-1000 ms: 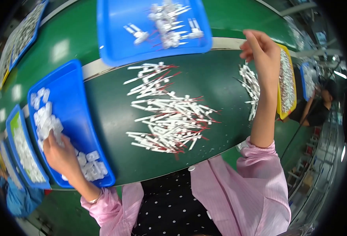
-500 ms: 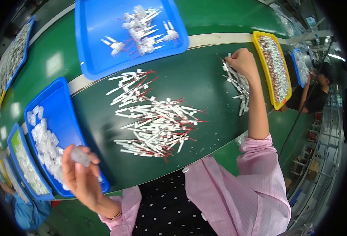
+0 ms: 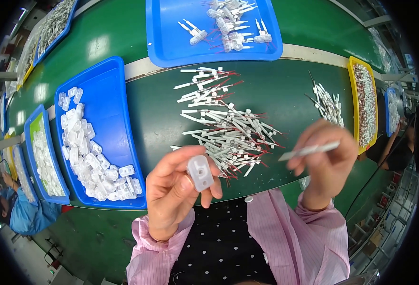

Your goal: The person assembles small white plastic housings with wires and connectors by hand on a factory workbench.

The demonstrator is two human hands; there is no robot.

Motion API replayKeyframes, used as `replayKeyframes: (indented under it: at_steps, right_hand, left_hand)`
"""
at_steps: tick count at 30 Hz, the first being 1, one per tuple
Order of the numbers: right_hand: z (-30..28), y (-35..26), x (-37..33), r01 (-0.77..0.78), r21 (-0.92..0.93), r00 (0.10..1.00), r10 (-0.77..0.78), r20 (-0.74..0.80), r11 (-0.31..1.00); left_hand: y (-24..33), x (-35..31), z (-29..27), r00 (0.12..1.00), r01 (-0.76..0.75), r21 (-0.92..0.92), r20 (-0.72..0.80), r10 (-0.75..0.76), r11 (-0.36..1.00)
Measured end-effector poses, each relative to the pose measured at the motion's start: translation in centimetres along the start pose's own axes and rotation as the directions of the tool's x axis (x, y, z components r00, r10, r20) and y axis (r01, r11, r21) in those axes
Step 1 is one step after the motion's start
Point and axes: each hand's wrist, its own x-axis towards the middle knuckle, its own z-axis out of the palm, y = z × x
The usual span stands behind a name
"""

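Between the thumb and fingers of my left hand (image 3: 169,192) is a small clear plastic housing (image 3: 200,174) with holes in its face. To its right, my right hand (image 3: 331,164) pinches a thin white stick-like part (image 3: 309,150), slightly blurred. Both hands are raised over the near side of the dark green table, the two parts apart from each other. A spread of white stick parts with red wires (image 3: 233,137) lies just beyond and between the hands. Past my right hand is a smaller heap of similar white sticks (image 3: 329,102).
Left of my left hand, a blue tray (image 3: 112,95) contains many clear housings. Another blue tray (image 3: 171,54) at the back carries joined assemblies. A yellow tray (image 3: 352,85) of small parts stands far right. Co-workers sit at the left (image 3: 33,211) and right (image 3: 399,147).
My right hand has left the heap at the right and come nearer, bringing a white stick. My left hand has moved right, away from the housing tray, still gripping the clear housing. The view has shifted.
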Motion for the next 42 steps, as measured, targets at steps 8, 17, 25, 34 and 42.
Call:
replayKeyframes:
  at_steps: [8,17,25,34,42]
  right_hand:
    - [2.6,1.3,0.2,0.161,-0.079,0.952,-0.134,0.275,0.984]
    - [3.1,0.9,0.2,0.193,-0.165,0.937,-0.132,0.324,0.967]
    - [3.4,0.1,0.6,0.259,-0.258,0.906,-0.142,0.398,0.931]
    - [4.0,1.6,-0.2,0.066,-0.181,0.931,0.004,0.365,0.981]
    - [4.9,2.1,-0.4,-0.08,-0.095,0.937,0.107,0.334,0.992]
  left_hand:
    - [-0.2,-0.8,0.1,0.998,-0.014,0.071,0.069,0.009,0.997]
    - [0.1,-1.1,-0.1,0.995,-0.017,0.057,0.095,0.011,0.998]
    - [0.2,-1.2,-0.3,0.994,-0.031,0.147,0.109,0.015,0.989]
    - [0.2,-1.3,0.1,0.994,-0.1,0.253,0.062,0.087,0.962]
    - [0.2,-1.3,-0.4,0.978,-0.21,0.457,0.089,0.19,0.865]
